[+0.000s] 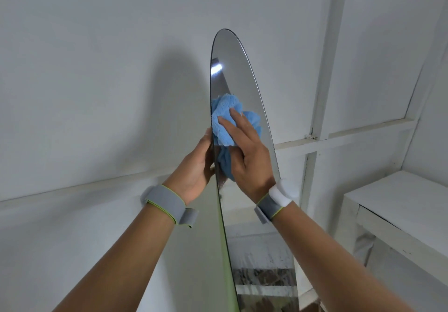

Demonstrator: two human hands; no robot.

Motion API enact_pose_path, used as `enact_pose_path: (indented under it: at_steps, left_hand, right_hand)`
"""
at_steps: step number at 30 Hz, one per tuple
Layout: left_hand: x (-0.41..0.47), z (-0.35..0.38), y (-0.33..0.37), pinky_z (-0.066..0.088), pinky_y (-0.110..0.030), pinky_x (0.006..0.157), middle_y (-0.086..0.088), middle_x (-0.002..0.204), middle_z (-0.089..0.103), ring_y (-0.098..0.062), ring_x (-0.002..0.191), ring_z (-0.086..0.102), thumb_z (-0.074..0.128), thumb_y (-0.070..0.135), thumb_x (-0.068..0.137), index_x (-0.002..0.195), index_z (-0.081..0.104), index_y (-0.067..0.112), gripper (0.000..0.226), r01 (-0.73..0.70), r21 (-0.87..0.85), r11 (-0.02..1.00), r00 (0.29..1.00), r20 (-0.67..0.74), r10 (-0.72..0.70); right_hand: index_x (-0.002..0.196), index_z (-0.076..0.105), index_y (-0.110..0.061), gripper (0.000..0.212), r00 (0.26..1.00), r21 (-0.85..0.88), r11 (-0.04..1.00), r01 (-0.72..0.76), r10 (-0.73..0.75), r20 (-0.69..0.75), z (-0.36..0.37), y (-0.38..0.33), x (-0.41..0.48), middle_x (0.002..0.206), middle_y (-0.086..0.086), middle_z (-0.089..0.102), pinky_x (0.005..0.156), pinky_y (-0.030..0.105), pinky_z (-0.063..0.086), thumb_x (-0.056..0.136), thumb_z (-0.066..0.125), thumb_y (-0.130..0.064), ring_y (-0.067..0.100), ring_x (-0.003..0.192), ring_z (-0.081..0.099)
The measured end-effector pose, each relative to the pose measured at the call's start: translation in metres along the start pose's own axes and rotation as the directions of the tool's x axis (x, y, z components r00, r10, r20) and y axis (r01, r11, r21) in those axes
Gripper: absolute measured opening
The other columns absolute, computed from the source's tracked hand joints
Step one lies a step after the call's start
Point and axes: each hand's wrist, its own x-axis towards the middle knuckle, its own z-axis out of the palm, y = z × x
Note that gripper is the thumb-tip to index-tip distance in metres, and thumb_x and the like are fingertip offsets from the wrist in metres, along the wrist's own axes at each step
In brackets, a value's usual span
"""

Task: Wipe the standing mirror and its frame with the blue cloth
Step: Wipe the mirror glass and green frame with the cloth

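The tall standing mirror (pixel 238 74) with a rounded top stands edge-on in front of me, its thin dark frame running down the left side. My left hand (pixel 195 166) grips that left edge from behind at mid height. My right hand (pixel 247 151) presses the crumpled blue cloth (pixel 224 120) flat against the glass, fingers spread over it. Part of the cloth shows reflected in the glass beside my hand. Both wrists wear grey bands.
A white wall lies behind the mirror, with white beams (pixel 327 74) crossing at the right. A white shelf or table (pixel 397 202) stands at the right, close to the mirror's lower part.
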Motion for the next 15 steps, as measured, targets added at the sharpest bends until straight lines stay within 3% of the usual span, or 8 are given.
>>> enact_pose_path:
  at_steps: [4, 8, 9, 12, 15]
  left_hand:
    - [0.001, -0.001, -0.003, 0.033, -0.049, 0.121, -0.001, 0.150, 0.058, -0.019, 0.141, 0.051, 0.030, 0.056, 0.108, 0.150, 0.051, 0.029, 0.054, -0.021, 0.014, 1.000, 1.000, -0.021, 0.021]
    - [-0.001, 0.000, -0.002, 0.050, -0.030, 0.097, -0.011, 0.150, 0.056, -0.009, 0.110, 0.066, 0.035, 0.054, 0.107, 0.137, 0.059, 0.019, 0.052, 0.037, 0.050, 0.998, 0.993, -0.115, -0.031]
    - [-0.002, 0.000, -0.001, 0.051, -0.029, 0.097, -0.010, 0.146, 0.059, -0.010, 0.108, 0.066, 0.037, 0.057, 0.105, 0.137, 0.059, 0.017, 0.056, 0.051, 0.028, 0.998, 0.992, -0.115, -0.047]
    - [-0.004, 0.002, 0.003, 0.046, -0.038, 0.110, -0.011, 0.133, 0.069, -0.022, 0.123, 0.065, 0.035, 0.059, 0.103, 0.127, 0.068, 0.013, 0.061, 0.052, -0.003, 0.999, 0.996, -0.079, -0.052]
    - [-0.002, 0.004, 0.002, 0.045, -0.040, 0.111, -0.010, 0.127, 0.072, -0.026, 0.129, 0.062, 0.034, 0.058, 0.104, 0.126, 0.068, 0.013, 0.061, 0.037, -0.025, 0.999, 0.996, -0.085, -0.039]
  right_hand:
    - [0.145, 0.056, -0.021, 0.049, 0.999, 0.033, 0.999, -0.028, 0.029, -0.043, 0.002, -0.008, -0.001, 0.160, 0.000, 0.041, 0.121, 0.046, 0.034, 0.101, 0.046, -0.001, 0.020, 0.153, 0.029]
    - [0.135, 0.064, -0.016, 0.047, 0.998, 0.078, 0.997, 0.012, -0.007, -0.065, 0.010, -0.010, -0.033, 0.153, 0.004, 0.049, 0.118, 0.048, 0.037, 0.095, 0.048, 0.004, 0.022, 0.149, 0.036]
    - [0.132, 0.066, -0.014, 0.045, 0.997, 0.074, 0.997, 0.036, -0.031, -0.065, 0.010, -0.008, -0.041, 0.150, 0.005, 0.051, 0.117, 0.050, 0.038, 0.095, 0.048, 0.003, 0.023, 0.147, 0.039]
    - [0.129, 0.068, -0.012, 0.039, 0.996, 0.051, 0.996, 0.076, -0.074, -0.047, 0.008, -0.005, -0.060, 0.147, 0.006, 0.054, 0.118, 0.049, 0.038, 0.096, 0.047, -0.005, 0.025, 0.146, 0.042]
    - [0.128, 0.068, -0.013, 0.040, 0.995, 0.009, 0.995, 0.097, -0.096, -0.027, 0.004, 0.001, -0.057, 0.147, 0.005, 0.054, 0.118, 0.047, 0.038, 0.096, 0.053, 0.004, 0.025, 0.146, 0.042]
